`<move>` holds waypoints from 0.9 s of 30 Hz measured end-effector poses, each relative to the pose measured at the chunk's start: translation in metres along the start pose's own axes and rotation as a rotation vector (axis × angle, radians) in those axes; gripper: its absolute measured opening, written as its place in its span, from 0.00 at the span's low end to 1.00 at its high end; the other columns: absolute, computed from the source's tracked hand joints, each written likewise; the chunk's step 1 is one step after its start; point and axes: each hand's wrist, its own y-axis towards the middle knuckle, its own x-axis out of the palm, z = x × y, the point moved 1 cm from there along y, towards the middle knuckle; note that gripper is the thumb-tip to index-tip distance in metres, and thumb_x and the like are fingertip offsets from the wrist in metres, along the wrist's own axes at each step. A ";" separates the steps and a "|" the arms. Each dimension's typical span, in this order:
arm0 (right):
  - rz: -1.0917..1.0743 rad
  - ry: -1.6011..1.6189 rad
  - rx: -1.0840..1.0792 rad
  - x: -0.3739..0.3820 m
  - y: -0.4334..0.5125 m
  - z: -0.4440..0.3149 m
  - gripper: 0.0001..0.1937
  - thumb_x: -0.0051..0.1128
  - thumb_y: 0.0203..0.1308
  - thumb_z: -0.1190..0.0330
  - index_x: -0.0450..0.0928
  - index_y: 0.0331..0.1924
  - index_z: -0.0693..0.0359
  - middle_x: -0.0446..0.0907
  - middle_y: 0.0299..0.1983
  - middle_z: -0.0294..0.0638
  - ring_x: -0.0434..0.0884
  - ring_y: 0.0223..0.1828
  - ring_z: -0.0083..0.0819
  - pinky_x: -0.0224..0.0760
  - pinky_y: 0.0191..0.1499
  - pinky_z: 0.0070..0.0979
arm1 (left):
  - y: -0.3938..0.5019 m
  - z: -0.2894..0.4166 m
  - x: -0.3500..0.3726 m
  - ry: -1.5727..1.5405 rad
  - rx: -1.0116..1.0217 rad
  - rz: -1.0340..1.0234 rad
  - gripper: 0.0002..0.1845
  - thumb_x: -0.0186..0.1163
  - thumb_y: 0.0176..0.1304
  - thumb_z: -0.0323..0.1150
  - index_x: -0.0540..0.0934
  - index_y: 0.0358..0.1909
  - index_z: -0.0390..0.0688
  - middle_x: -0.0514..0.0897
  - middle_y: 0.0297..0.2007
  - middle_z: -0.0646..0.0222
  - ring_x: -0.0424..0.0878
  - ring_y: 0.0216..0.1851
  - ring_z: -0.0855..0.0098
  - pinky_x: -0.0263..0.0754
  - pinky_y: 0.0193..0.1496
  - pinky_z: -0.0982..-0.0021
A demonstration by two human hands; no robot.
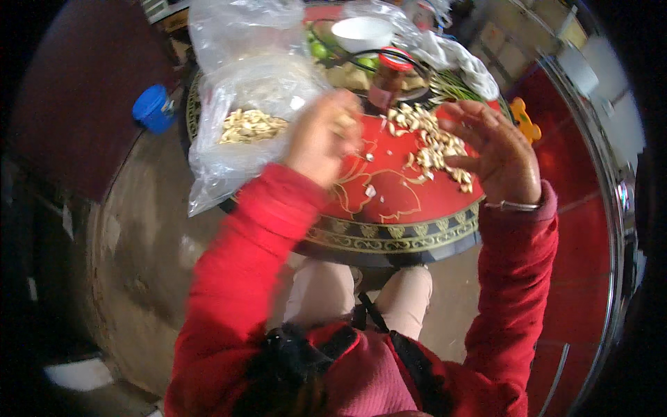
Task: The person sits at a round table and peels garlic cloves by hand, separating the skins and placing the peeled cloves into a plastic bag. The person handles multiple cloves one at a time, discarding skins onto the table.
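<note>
My left hand (328, 138) is blurred by motion over the red table, between the plastic bag and the loose pile. Its fingers are curled, and something pale seems to show among them, too blurred to name. My right hand (492, 148) hovers open at the right side of the pile, fingers spread, a bracelet on the wrist. The pile (432, 138) is of pale, curved pieces that look like garlic cloves. More such pieces (252, 126) lie in or on the clear plastic bag (221, 169) at the left. White scraps (370, 191) dot the tabletop.
A red-lidded jar (386, 83) stands behind the pile. Farther back are a white bowl (363, 34), green round fruits (319, 50), green stalks (452, 86) and a white cloth (471, 68). A blue bucket (154, 109) is beyond the table's left edge, a yellow object (523, 121) at the right.
</note>
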 end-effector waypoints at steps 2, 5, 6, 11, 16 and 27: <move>0.126 0.059 -0.050 -0.026 -0.018 -0.008 0.16 0.38 0.55 0.66 0.64 0.45 0.66 0.70 0.44 0.46 0.72 0.44 0.34 0.73 0.36 0.29 | 0.001 0.038 -0.008 0.318 0.299 0.008 0.08 0.51 0.54 0.36 0.70 0.30 0.41 0.71 0.23 0.72 0.63 0.15 0.84 0.55 0.13 0.84; 0.225 0.135 -0.119 -0.059 -0.045 -0.013 0.13 0.38 0.55 0.69 0.66 0.42 0.66 0.72 0.39 0.44 0.75 0.38 0.33 0.73 0.35 0.29 | 0.012 0.086 -0.032 0.824 0.401 0.233 0.10 0.51 0.55 0.36 0.71 0.33 0.40 0.70 0.22 0.72 0.64 0.17 0.84 0.59 0.16 0.84; 0.252 0.150 -0.114 -0.067 -0.051 -0.011 0.12 0.39 0.55 0.69 0.66 0.42 0.66 0.72 0.38 0.43 0.75 0.37 0.33 0.73 0.35 0.29 | 0.017 0.098 -0.043 1.109 0.260 0.344 0.11 0.51 0.54 0.36 0.71 0.35 0.39 0.72 0.25 0.69 0.68 0.21 0.81 0.63 0.21 0.82; 0.345 0.133 -0.049 -0.085 -0.072 0.004 0.12 0.43 0.53 0.71 0.65 0.42 0.64 0.72 0.36 0.40 0.74 0.35 0.30 0.72 0.31 0.25 | 0.018 0.101 -0.074 1.875 0.256 0.222 0.17 0.54 0.51 0.37 0.72 0.41 0.37 0.76 0.32 0.59 0.75 0.34 0.68 0.68 0.39 0.71; 0.303 -0.029 0.032 -0.100 -0.086 0.030 0.14 0.43 0.52 0.71 0.65 0.44 0.64 0.72 0.36 0.40 0.74 0.34 0.28 0.73 0.30 0.26 | 0.012 0.081 -0.022 1.750 0.387 0.027 0.15 0.54 0.50 0.34 0.73 0.39 0.38 0.77 0.35 0.56 0.75 0.39 0.65 0.66 0.42 0.70; 0.336 -1.059 -0.152 -0.138 -0.068 0.099 0.28 0.58 0.41 0.67 0.62 0.49 0.67 0.65 0.43 0.53 0.71 0.39 0.43 0.65 0.43 0.30 | 0.033 -0.124 0.076 2.054 0.496 -0.689 0.19 0.47 0.46 0.21 0.70 0.43 0.44 0.68 0.48 0.60 0.65 0.50 0.60 0.62 0.50 0.66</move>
